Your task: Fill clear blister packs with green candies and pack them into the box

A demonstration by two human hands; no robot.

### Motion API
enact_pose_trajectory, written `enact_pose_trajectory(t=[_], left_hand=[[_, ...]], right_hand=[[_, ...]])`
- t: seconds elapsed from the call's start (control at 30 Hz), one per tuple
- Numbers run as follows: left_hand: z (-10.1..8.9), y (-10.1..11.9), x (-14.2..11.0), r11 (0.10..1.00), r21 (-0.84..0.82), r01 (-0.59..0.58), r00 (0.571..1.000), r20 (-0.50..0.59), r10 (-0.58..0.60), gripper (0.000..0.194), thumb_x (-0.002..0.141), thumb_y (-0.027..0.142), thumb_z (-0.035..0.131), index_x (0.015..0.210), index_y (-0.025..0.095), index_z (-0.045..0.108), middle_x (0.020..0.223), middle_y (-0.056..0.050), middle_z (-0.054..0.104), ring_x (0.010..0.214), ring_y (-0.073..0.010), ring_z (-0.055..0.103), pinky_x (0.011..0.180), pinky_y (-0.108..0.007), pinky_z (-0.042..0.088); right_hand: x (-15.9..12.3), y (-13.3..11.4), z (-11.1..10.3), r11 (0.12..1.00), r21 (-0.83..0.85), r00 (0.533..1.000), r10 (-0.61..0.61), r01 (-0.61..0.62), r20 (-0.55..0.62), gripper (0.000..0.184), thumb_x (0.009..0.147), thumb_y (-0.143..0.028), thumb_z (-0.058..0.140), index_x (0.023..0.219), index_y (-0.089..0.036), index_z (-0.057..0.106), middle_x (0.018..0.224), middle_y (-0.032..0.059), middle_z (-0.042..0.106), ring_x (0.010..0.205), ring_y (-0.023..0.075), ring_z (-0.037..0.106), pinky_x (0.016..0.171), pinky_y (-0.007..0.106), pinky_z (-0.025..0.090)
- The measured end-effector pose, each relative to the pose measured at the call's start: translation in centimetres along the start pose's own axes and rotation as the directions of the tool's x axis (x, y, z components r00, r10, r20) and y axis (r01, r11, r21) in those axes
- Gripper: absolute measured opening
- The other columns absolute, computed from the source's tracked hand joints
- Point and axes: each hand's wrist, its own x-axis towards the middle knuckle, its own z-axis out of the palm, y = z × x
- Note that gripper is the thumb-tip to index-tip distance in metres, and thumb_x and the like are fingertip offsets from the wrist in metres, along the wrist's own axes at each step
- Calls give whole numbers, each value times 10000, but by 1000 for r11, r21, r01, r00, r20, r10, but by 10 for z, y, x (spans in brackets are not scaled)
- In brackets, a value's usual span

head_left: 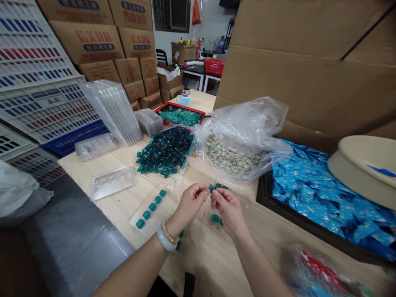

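My left hand (192, 203) and my right hand (228, 209) meet over the table, thumbs and fingers pinched around a small green cube (212, 188). Other green pieces show just behind and below the right fingers, partly hidden. Left of my hands, a row of several glossy green cubes (152, 207) lies on a clear plastic strip. More cubes (179, 241) peek out beside my left wrist, which wears a pale bangle. Beyond the hands rises a heap of dark green cubes (167, 149).
A clear bag (244, 123) of small printed packets stands behind. At right, a black tray (262, 189) holds blue packets (321, 194) and a beige basin (361, 165). Clear plastic trays (113, 111), a red-rimmed tray (202, 113) and a blue mug (185, 99) stand farther back.
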Motion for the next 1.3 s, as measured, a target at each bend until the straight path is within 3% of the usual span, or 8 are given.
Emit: enact_pose_trajectory(t=[0.23, 0.47, 0.57, 0.73, 0.87, 1.07, 1.2, 1.3], left_hand=[[-3, 0, -1, 970, -187, 154, 978, 171, -123, 210, 714, 323, 489, 700, 124, 557, 595, 5, 485, 527, -75, 425, 497, -198, 331], [-4, -7, -3, 964, 218, -151, 988, 46, 144, 133, 683, 198, 539, 807, 169, 577, 881, -40, 500, 783, -138, 468, 639, -234, 384], [-10, -4, -2, 975, 171, -141, 984, 131, 119, 100, 745, 201, 462, 759, 153, 549, 811, -36, 509, 792, -140, 476, 685, -249, 387], [-22, 9, -3, 995, 104, -2, 933, 358, -36, 112, 769, 207, 420, 786, 149, 514, 704, 1, 501, 658, -99, 469, 614, -216, 379], [-30, 18, -4, 980, 190, 53, 939, 324, -114, 127, 762, 194, 382, 703, 157, 487, 630, 22, 463, 587, -91, 449, 567, -212, 360], [-46, 23, 2, 828, 454, -329, 926, 328, 188, 102, 740, 242, 507, 681, 159, 499, 700, 6, 446, 663, -111, 427, 604, -223, 348], [-59, 24, 8, 691, 523, -499, 864, 356, 356, 123, 789, 140, 412, 701, 159, 496, 797, -29, 439, 753, -126, 434, 678, -237, 369], [-71, 23, 11, 615, 601, -511, 859, 331, 391, 180, 802, 102, 346, 714, 155, 493, 841, -49, 429, 779, -135, 433, 705, -251, 378]], right_hand=[[-4, -3, 2, 997, -45, 998, 68, -69, -16, 324, 568, -437, 663, 573, -152, 509, 470, -47, 464, 369, 48, 375, 358, 184, 283], [-6, 6, 4, 986, -99, 991, 134, -135, -18, 367, 624, -513, 577, 563, -156, 516, 454, -37, 462, 355, 61, 367, 347, 196, 264], [-2, 2, 0, 959, -278, 998, -63, 59, -6, 299, 650, -467, 573, 661, -168, 573, 542, -23, 493, 426, 76, 413, 388, 207, 322], [9, -26, -4, 749, -507, 868, -181, 427, 463, 174, 710, -297, 543, 827, -207, 634, 778, 31, 569, 695, 133, 530, 575, 250, 424], [15, -44, 4, 550, -639, 811, -127, 537, 571, 112, 720, -206, 509, 678, -195, 612, 605, 0, 545, 569, 116, 499, 535, 241, 391], [19, -53, 23, 202, -644, 664, -46, 738, 746, 163, 750, -135, 400, 686, -189, 540, 665, 23, 533, 618, 128, 504, 565, 238, 372], [25, -44, 41, 5, -715, 715, -43, 699, 698, 115, 724, -117, 408, 691, -187, 493, 617, 32, 522, 534, 133, 484, 491, 239, 315], [31, -29, 56, 19, -782, 778, -111, 624, 618, 102, 736, -133, 377, 717, -194, 456, 568, 13, 500, 499, 137, 481, 463, 233, 285]])
